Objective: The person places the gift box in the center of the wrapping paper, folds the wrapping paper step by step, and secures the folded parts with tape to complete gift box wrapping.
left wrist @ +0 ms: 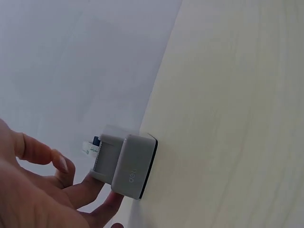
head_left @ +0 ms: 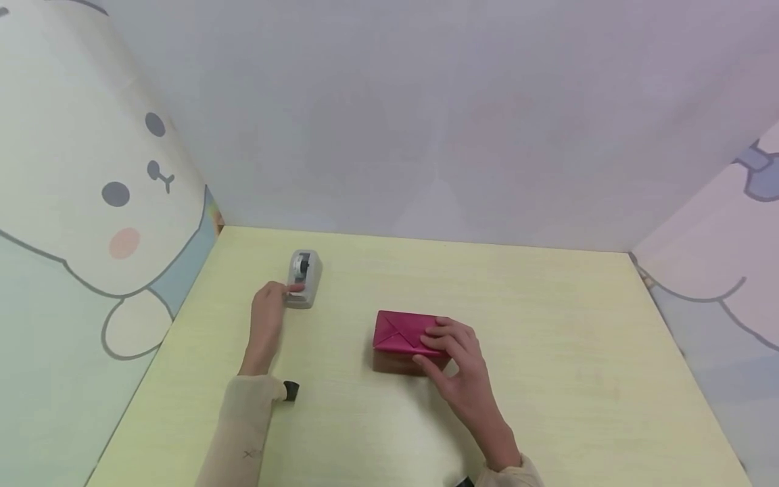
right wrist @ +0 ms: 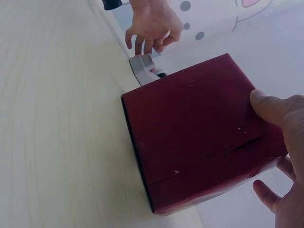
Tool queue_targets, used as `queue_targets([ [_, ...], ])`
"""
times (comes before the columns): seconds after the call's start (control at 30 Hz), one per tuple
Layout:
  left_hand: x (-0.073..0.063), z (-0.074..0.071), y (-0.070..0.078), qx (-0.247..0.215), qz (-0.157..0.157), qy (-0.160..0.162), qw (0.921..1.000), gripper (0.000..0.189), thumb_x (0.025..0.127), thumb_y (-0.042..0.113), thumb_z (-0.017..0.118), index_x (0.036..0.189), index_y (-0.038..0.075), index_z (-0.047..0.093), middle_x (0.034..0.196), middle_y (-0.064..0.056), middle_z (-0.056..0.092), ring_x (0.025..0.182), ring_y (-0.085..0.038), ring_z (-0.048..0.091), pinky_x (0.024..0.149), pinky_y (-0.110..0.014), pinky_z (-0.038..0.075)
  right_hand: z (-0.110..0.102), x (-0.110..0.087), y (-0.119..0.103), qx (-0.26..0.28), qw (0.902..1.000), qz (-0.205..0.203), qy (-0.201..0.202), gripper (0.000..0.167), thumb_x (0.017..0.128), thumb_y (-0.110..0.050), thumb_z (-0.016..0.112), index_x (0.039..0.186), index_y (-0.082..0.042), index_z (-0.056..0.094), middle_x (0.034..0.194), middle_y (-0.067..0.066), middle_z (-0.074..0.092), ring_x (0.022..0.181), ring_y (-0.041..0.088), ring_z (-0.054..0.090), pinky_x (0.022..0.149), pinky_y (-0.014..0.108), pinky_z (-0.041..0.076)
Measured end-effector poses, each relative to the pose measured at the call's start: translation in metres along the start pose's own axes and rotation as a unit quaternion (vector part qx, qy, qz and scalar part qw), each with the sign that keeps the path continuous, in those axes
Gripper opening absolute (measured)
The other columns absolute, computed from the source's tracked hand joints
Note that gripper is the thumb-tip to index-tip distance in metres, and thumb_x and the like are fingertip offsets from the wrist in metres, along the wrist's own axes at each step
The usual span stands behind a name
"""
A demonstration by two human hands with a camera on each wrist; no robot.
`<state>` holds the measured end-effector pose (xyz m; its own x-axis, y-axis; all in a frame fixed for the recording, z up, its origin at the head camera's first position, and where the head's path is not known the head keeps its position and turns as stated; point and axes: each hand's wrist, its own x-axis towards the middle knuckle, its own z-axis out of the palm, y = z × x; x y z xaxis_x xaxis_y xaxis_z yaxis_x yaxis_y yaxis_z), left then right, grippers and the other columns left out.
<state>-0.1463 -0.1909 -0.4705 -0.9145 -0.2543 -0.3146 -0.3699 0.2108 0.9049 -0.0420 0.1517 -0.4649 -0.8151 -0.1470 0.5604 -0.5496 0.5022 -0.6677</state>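
A small box in shiny magenta-red wrapping (head_left: 398,330) lies on the table, folded paper flaps showing on top. My right hand (head_left: 461,362) holds its right end, thumb on the near side and fingers over the top. In the right wrist view, the thumb presses the broad dark-red face of the box (right wrist: 194,128). A grey tape dispenser (head_left: 310,277) with a small roll stands to the left. Beside it is my left hand (head_left: 268,311), fingers against its side. The left wrist view has thumb and index tips close together by the dispenser (left wrist: 130,166); any tape between them cannot be made out.
The pale yellow table (head_left: 572,338) meets a plain whitish wall (head_left: 426,135) behind the dispenser. Side panels with cartoon animals stand left (head_left: 67,155) and right (head_left: 700,250). A small black item (head_left: 291,391) sits at the left sleeve cuff.
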Motion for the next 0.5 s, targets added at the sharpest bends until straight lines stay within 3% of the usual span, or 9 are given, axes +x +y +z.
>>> queue_targets([
  [0.1,-0.002,0.000,-0.004,-0.014,0.013,0.004,0.9998,0.040,0.098,0.018,0.030,0.122,-0.003,0.055,0.149,-0.012,0.060,0.141,-0.025,0.040,0.111,-0.039,0.029,0.001,-0.001,0.000,0.004,1.0000,0.001,0.001,0.037,0.075,0.000,0.091,0.107,-0.012,0.077,0.117,0.007,0.071,0.128,0.030,0.056,0.117,0.019,0.036],
  [0.17,-0.001,0.000,-0.007,-0.011,0.048,0.020,0.9986,0.032,0.097,0.014,0.034,0.104,-0.004,0.059,0.117,-0.017,0.069,0.114,-0.025,0.053,0.097,-0.033,0.037,0.001,-0.001,0.000,0.006,1.0000,0.002,0.000,0.037,0.075,0.000,0.091,0.107,-0.012,0.077,0.117,0.007,0.071,0.128,0.029,0.056,0.117,0.018,0.036],
  [0.23,-0.001,0.001,-0.010,0.009,0.080,0.045,0.9957,0.025,0.096,0.012,0.039,0.084,-0.002,0.057,0.086,-0.009,0.059,0.086,-0.021,0.049,0.082,-0.032,0.036,0.002,-0.002,0.000,0.009,1.0000,0.003,-0.001,0.037,0.075,0.000,0.091,0.107,-0.012,0.077,0.117,0.007,0.071,0.129,0.029,0.055,0.117,0.018,0.036],
  [0.33,-0.005,-0.001,-0.009,0.075,0.088,0.074,0.9905,0.035,0.098,0.017,0.044,0.082,-0.007,0.064,0.084,-0.014,0.059,0.081,-0.027,0.048,0.089,-0.048,0.045,0.002,-0.002,0.000,0.009,1.0000,0.003,0.000,0.037,0.075,0.000,0.091,0.107,-0.012,0.077,0.118,0.007,0.071,0.129,0.029,0.055,0.117,0.018,0.036],
  [0.4,-0.009,-0.003,-0.008,0.118,0.059,0.074,0.9885,0.043,0.103,0.027,0.046,0.105,-0.007,0.072,0.109,-0.020,0.069,0.100,-0.033,0.054,0.103,-0.067,0.036,0.002,-0.002,-0.001,0.007,1.0000,0.003,0.002,0.037,0.075,0.000,0.091,0.107,-0.012,0.077,0.118,0.008,0.071,0.129,0.030,0.055,0.117,0.018,0.036],
  [0.47,-0.013,-0.005,-0.009,0.153,0.028,0.058,0.9861,0.055,0.107,0.038,0.044,0.129,-0.007,0.067,0.138,-0.028,0.061,0.121,-0.042,0.051,0.112,-0.078,0.020,0.001,-0.002,-0.001,0.005,1.0000,0.004,0.002,0.037,0.075,-0.001,0.091,0.108,-0.012,0.077,0.118,0.008,0.071,0.129,0.029,0.055,0.117,0.018,0.036],
  [0.5,-0.014,-0.005,-0.010,0.163,0.022,0.052,0.9849,0.057,0.107,0.040,0.044,0.131,-0.006,0.066,0.135,-0.028,0.064,0.118,-0.043,0.053,0.112,-0.077,0.021,0.001,-0.002,0.000,0.005,1.0000,0.003,0.003,0.037,0.075,-0.001,0.091,0.108,-0.012,0.077,0.118,0.008,0.071,0.129,0.029,0.055,0.117,0.018,0.036],
])
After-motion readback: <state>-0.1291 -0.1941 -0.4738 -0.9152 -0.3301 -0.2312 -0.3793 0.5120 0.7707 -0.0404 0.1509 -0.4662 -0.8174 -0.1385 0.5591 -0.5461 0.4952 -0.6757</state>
